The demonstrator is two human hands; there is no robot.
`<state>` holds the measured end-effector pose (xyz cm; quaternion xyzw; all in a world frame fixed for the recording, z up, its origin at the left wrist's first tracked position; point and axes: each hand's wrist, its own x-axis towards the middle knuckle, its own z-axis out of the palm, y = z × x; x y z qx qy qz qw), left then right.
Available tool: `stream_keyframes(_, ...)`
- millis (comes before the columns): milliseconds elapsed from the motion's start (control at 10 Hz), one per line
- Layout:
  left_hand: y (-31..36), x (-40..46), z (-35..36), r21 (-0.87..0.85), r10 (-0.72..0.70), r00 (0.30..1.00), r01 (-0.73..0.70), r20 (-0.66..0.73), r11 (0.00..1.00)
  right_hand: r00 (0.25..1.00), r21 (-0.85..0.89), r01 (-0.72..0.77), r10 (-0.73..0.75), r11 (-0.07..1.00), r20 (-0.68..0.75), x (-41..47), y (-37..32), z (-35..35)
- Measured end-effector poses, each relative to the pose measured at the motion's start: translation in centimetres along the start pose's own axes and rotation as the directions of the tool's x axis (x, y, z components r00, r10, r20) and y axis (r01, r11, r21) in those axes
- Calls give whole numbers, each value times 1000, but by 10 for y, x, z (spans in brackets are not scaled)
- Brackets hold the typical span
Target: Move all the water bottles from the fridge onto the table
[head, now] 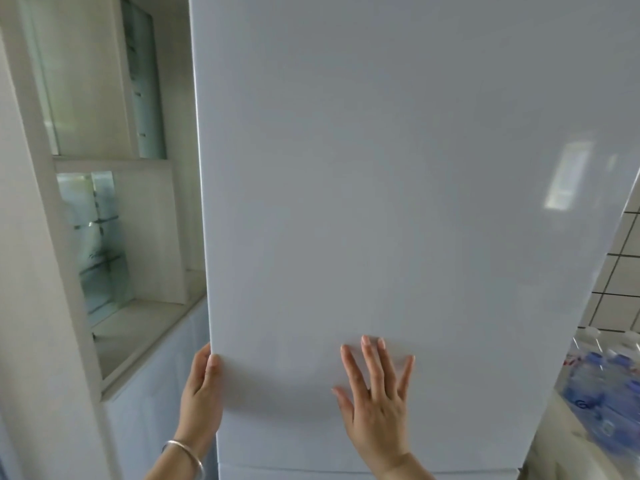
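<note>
A white fridge door (398, 185) fills most of the head view, and it hides the inside of the fridge. My left hand (202, 389) is curled around the door's left edge near its lower corner, a silver bangle on the wrist. My right hand (375, 389) lies flat on the door front, fingers spread, holding nothing. At the far right, several water bottles (602, 386) with blue caps and clear bodies stand blurred on a pale table (571, 455).
A pale wall and a recessed window (104, 237) with frosted glass and a sill stand close on the left. White tiles with dark grout (623, 282) cover the wall behind the bottles. A seam (346, 467) marks a lower fridge door below.
</note>
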<state>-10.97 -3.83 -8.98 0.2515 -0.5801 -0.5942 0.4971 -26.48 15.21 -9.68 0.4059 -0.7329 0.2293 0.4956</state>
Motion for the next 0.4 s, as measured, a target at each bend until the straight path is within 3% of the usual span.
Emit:
stream_keyframes(200, 4, -3, -1, 31, -24, 1000, 24, -4, 999, 998, 2, 14, -15, 1000, 54, 1, 0, -8)
stream_keyframes(300, 13, -10, 1, 89, -67, 996, 73, -62, 993, 995, 101, 18, -28, 995, 100, -1, 4, -25)
stream_keyframes(400, 15, -27, -8, 84, -74, 982, 89, -176, 992, 994, 261, 83, -100, 962, 54, -24, 6, -47)
